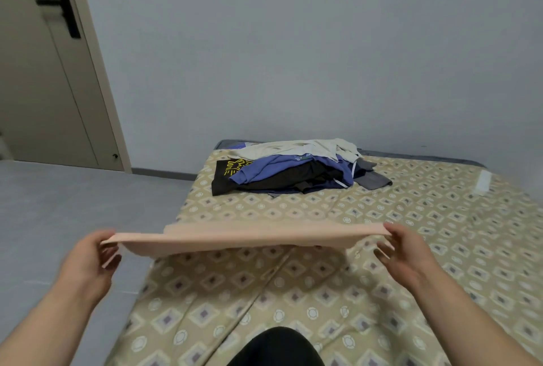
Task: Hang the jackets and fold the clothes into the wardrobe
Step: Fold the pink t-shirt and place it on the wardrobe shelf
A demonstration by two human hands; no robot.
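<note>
A peach cloth (235, 240) is held flat above the bed (440, 218), one end pinched by the left hand (88, 259) and the other by the right hand (408, 254). It looks soft and light (one end alone would let it droop), so it is best held at both ends. What kind of clothing it is cannot be told, and no wardrobe is seen.

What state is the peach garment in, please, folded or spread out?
Folded, apparently: the peach garment shows layered edges, held level above the bed, pinched at its ends by the left hand and right hand.
</note>
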